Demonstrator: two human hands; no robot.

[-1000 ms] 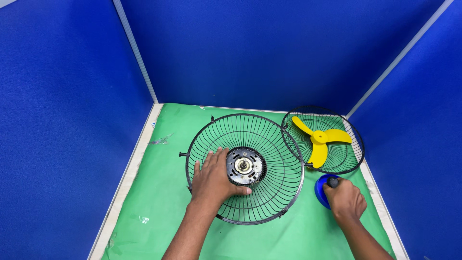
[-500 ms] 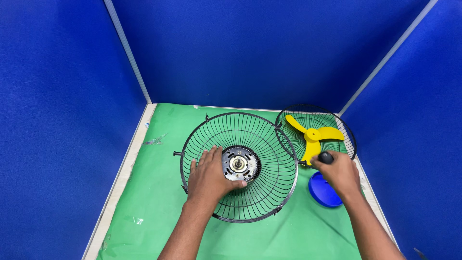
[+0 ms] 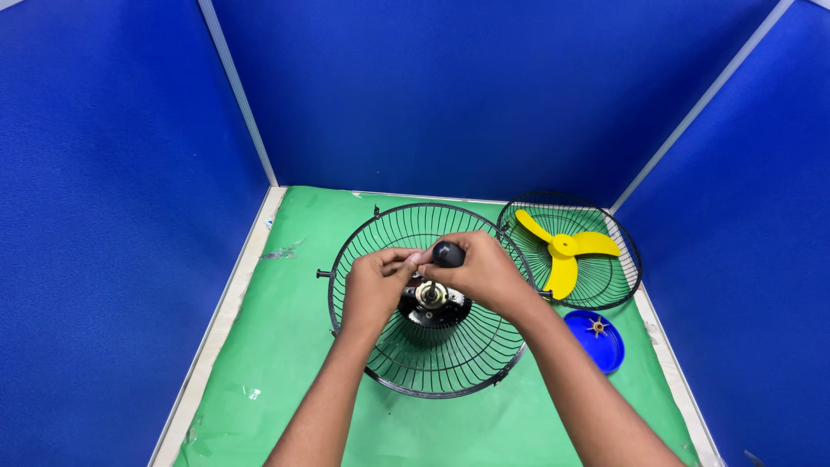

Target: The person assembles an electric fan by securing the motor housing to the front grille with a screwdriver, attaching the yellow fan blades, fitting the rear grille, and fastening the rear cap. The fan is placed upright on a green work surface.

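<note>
Count, head view:
- Black wire fan guards: two, one large round cage [image 3: 406, 346] with the motor hub, one smaller [image 3: 605, 277].
- Yellow three-bladed plastic propeller [image 3: 564, 251]: one.
- Round blue plastic lid [image 3: 596, 346]: one.
- Small black rounded knob [image 3: 448, 253]: one.
- Bare hands: two, left [image 3: 376, 281], right [image 3: 484, 270].

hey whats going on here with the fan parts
A person has both hands over a black wire fan guard lying on a green mat. The right hand holds a small round black knob above the motor hub in the guard's middle, and the left hand meets it there. To the right lies a second guard with a yellow blade in it, and a blue lid.
</note>
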